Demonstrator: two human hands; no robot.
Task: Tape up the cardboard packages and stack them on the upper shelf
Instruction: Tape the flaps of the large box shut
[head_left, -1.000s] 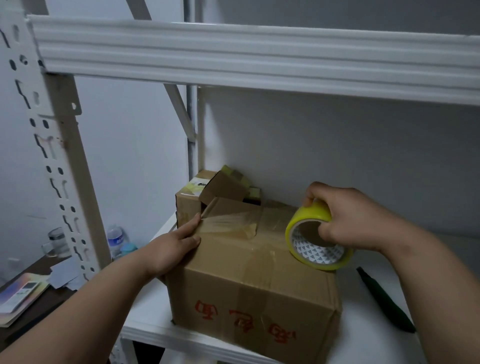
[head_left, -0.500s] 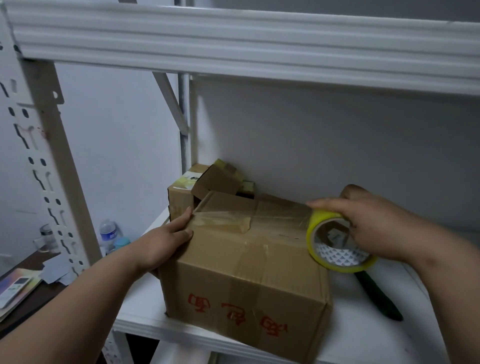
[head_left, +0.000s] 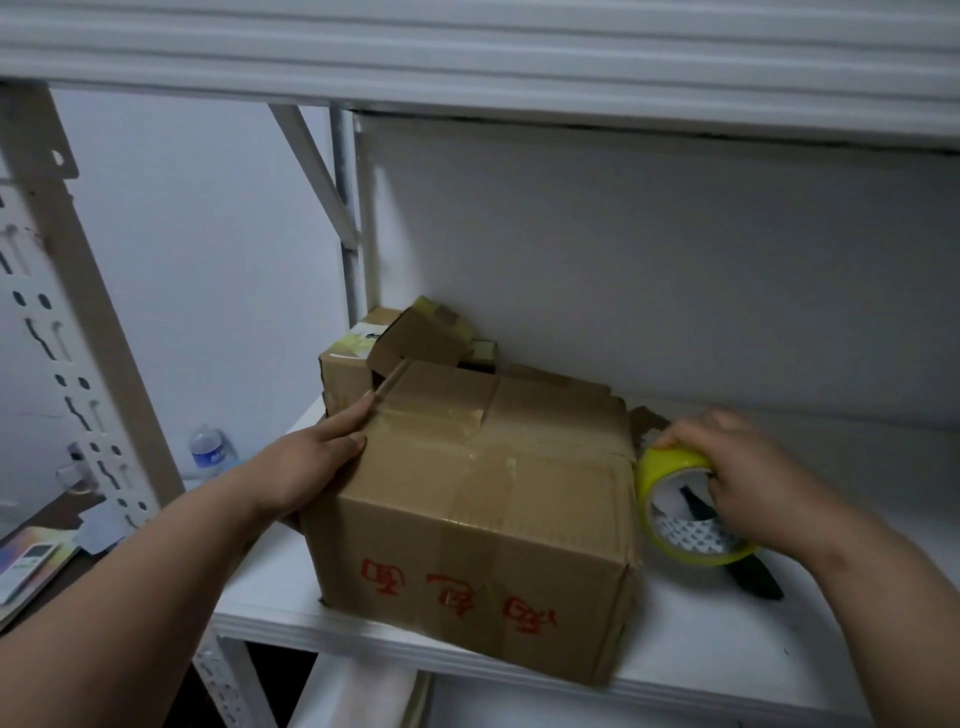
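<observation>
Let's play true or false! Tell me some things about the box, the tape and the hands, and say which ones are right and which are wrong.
1. The right hand holds a yellow tape roll. True.
2. The tape roll sits on top of the big box. False: it is off the box's right side, above the shelf.
3. The left hand rests on the box's left top edge. True.
4. The big box has blue writing on its front. False: the writing is red.
5. A smaller box stands behind the big box. True.
</observation>
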